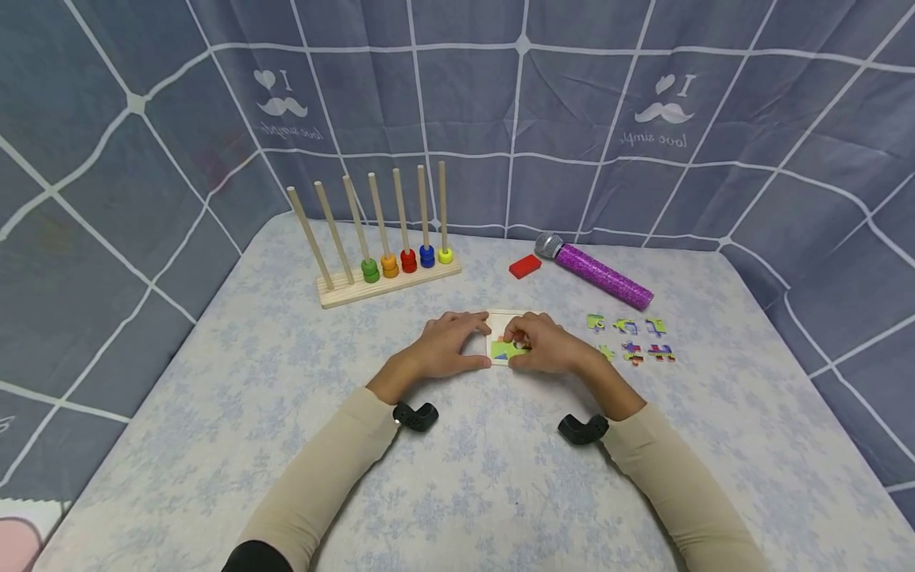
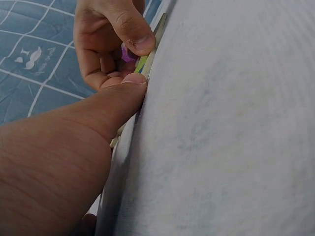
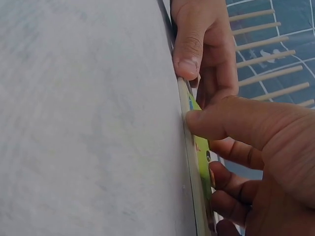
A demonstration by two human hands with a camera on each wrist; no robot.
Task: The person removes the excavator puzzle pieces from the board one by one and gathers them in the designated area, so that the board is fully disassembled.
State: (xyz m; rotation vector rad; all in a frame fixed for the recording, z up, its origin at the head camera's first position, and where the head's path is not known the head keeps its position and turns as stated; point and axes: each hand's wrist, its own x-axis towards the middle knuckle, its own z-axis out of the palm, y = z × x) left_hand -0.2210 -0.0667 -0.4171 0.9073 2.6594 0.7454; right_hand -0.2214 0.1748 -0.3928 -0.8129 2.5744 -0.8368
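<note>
A small puzzle board [image 1: 498, 315] with a pale raised rim lies flat in front of me, partly filled with green picture pieces. My left hand [image 1: 450, 345] holds the board by its left side, thumb at the near corner and fingers at the far one. Bent over the board, my right hand [image 1: 546, 343] pinches at a green puzzle piece [image 3: 203, 164] inside the rim. Its thumb sits at the near edge and its other fingers are curled against the pieces. The right hand hides much of the board's right half.
Several loose puzzle pieces [image 1: 632, 349] lie in two rows to the right. Behind them are a purple glittery microphone [image 1: 604, 276] and a red block [image 1: 525, 266]. A wooden peg stand [image 1: 393, 287] with coloured beads stands at the back left. A grey curtain [image 1: 472, 103] surrounds the table.
</note>
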